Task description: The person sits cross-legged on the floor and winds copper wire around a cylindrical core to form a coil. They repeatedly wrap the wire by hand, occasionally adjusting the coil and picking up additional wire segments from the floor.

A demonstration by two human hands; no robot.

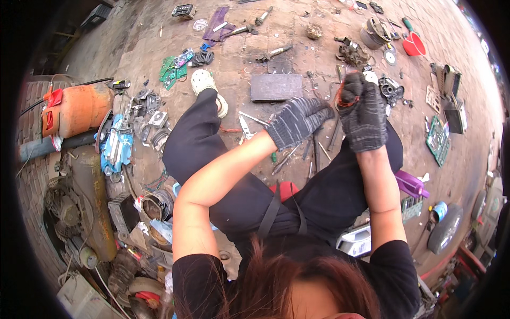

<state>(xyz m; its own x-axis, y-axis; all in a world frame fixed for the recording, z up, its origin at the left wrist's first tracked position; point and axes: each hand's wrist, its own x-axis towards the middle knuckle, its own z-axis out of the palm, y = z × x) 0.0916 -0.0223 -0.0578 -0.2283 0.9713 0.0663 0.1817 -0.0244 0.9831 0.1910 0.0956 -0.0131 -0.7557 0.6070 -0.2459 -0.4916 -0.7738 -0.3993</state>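
Orange-red wire [340, 99] is being held in the curled right hand [364, 121], maybe so it can't slip, above the floor [135, 48], far from its left edge, while the left hand [298, 122] is being pointed nearby, fingers together, its grip hard to tell.

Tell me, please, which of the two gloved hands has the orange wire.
The right hand, higher in the picture: thin orange wire shows at its curled grip. The left hand points toward it, outstretched, with no wire visible on it.
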